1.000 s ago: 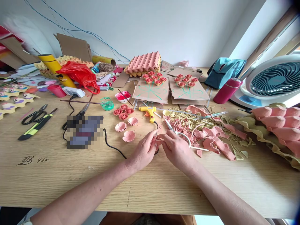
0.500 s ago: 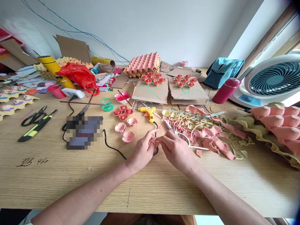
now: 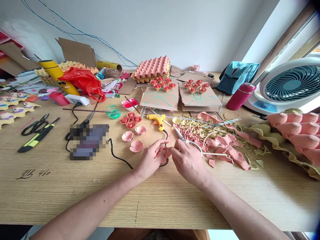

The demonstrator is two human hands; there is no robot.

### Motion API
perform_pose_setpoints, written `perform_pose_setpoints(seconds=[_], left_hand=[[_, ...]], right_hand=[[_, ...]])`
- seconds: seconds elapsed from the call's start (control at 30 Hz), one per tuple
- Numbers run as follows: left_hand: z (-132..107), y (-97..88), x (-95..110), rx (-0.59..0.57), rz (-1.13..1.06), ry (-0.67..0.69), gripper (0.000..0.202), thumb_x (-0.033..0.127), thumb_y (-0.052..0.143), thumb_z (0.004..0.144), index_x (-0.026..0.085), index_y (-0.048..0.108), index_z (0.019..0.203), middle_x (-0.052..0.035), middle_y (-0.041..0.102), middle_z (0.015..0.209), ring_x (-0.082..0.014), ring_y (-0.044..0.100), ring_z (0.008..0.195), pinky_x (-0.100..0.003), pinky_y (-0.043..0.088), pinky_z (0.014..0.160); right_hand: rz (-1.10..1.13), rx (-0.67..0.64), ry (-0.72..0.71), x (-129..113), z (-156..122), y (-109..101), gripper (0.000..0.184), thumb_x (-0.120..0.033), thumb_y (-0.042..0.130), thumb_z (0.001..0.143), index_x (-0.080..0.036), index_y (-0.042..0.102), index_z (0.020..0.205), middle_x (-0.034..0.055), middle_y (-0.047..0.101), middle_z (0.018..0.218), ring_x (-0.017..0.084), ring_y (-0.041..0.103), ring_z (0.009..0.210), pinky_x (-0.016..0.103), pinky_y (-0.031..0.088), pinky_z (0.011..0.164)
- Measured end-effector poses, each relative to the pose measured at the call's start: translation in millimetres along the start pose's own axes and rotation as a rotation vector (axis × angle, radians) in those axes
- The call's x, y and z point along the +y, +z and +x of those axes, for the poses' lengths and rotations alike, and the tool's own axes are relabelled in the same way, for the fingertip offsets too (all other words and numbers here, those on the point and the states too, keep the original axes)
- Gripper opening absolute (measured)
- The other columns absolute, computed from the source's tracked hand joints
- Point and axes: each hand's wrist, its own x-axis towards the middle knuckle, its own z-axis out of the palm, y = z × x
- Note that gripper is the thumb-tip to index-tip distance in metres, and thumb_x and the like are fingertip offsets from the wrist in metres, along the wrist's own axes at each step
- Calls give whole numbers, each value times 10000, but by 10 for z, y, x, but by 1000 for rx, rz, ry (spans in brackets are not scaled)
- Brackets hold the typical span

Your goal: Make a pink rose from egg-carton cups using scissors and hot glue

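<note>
Left forearm [image 3: 100, 203], right forearm [image 3: 235, 207] bare, angled inward. Left hand [image 3: 150, 156], right hand [image 3: 188, 160] close together at fingertips; left index [image 3: 162, 142] extended, right fingers [image 3: 176, 156] curled.

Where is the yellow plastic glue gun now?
In the head view, the glue gun lies at the picture's centre, beyond the left hand, between four red petalled cups on the left and pink and yellow scraps on the right.

The hands [image 3: 148, 156] [image 3: 188, 160] largely hide a pink piece [image 3: 163, 161], perhaps cup-shaped, and the right edge crops the fan [image 3: 293, 86].
</note>
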Motion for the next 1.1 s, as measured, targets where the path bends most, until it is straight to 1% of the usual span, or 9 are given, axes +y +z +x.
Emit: perform_pose_setpoints(seconds=[0.17,0.23,0.33,0.47,0.57,0.7,0.8,0.93,1.1], left_hand=[[-11,-18,0,49,90,79,378,131,490,951,207,566,1314,-39,752,940,-154,720,870,-263,569,782],[-20,-16,-3,48,117,86,402,116,494,941,214,560,1325,-29,750,930,-147,720,841,-259,571,769],[-21,-10,-11,28,80,56,408,125,525,929,211,557,1326,-20,752,903,-134,711,769,-238,566,703],[0,-14,-34,6,-2,2,319,201,563,943,181,594,1261,-38,759,882,-139,713,747,-231,560,671],[14,-19,-43,18,-53,-4,296,235,577,949,175,601,1238,-70,771,947,-164,740,827,-250,579,707],[6,-12,-43,76,-2,57,279,213,551,960,196,587,1236,-78,777,1023,-186,754,923,-287,604,774],[-6,-9,-49,96,106,109,285,182,532,964,207,578,1244,-66,780,1029,-183,755,928,-296,608,798],[-13,-13,-53,103,217,150,258,169,529,963,201,595,1211,-63,775,1065,-179,753,941,-294,599,830],[-21,-8,-31,105,238,151,199,163,534,953,198,637,1120,-43,773,1004,-167,749,869,-276,589,794]], right_hand=[[53,23,26,6,12,16,252,-122,480,988,-210,697,1080,63,605,906,157,519,701,273,354,619],[57,23,21,5,11,28,246,-121,486,984,-213,697,1072,62,601,905,158,517,703,272,358,622],[29,19,0,-1,4,30,223,-119,491,978,-206,696,987,64,592,885,173,526,738,282,356,627],[-29,30,-50,-2,3,13,220,-109,492,971,-200,688,931,68,588,869,190,529,763,300,352,641],[-3,47,-39,6,11,11,226,-131,483,991,-204,697,1008,64,597,878,185,532,747,297,361,641],[131,59,62,21,15,41,240,-138,502,987,-195,681,1136,63,613,919,169,569,761,272,399,663],[189,62,81,32,6,66,232,-141,499,992,-202,704,1082,57,601,908,161,581,766,263,410,683],[193,83,72,39,-3,79,254,-146,472,1002,-197,721,991,53,586,877,158,565,747,262,396,673],[143,99,59,23,5,67,267,-139,458,1000,-181,703,902,47,570,841,155,521,698,266,365,637]])
